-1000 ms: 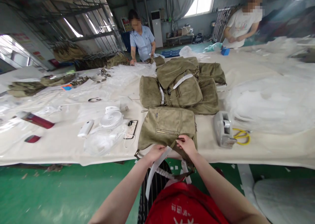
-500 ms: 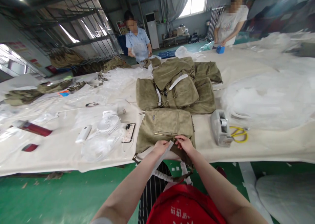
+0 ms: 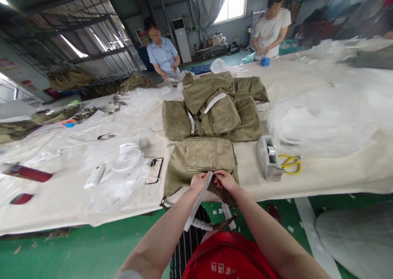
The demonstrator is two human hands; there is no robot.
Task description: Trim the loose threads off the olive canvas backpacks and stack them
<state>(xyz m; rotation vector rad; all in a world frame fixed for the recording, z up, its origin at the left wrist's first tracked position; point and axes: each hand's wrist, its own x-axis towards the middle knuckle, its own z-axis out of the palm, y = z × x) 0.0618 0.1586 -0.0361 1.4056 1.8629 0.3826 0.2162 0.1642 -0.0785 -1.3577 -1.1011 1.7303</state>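
Note:
An olive-green bag (image 3: 205,154) with a zipped front pocket lies in front of me at the table's near edge. My left hand (image 3: 199,181) is closed on a long white strip (image 3: 199,203), whose lower end hangs past the edge. Close to the strip's upper end, my right hand (image 3: 225,180) has its fingers curled in a pinch over the bag's lower part; whatever is between them is hidden. Below the edge hangs the bag's strap (image 3: 225,223), partly wrapped in white (image 3: 201,225).
More olive bags (image 3: 211,107) are piled behind. Right of them stand a tape dispenser (image 3: 270,158) and yellow-handled scissors (image 3: 290,164). To the left lie a phone (image 3: 155,172), a white fan (image 3: 128,161) and a red flask (image 3: 29,172). Two people stand across the table (image 3: 245,189).
The view has shifted slightly to the right. My hands stay over the bag, the right fingertips now nearer the strip's upper end. The person in blue has lowered a clear plastic sheet to the table.

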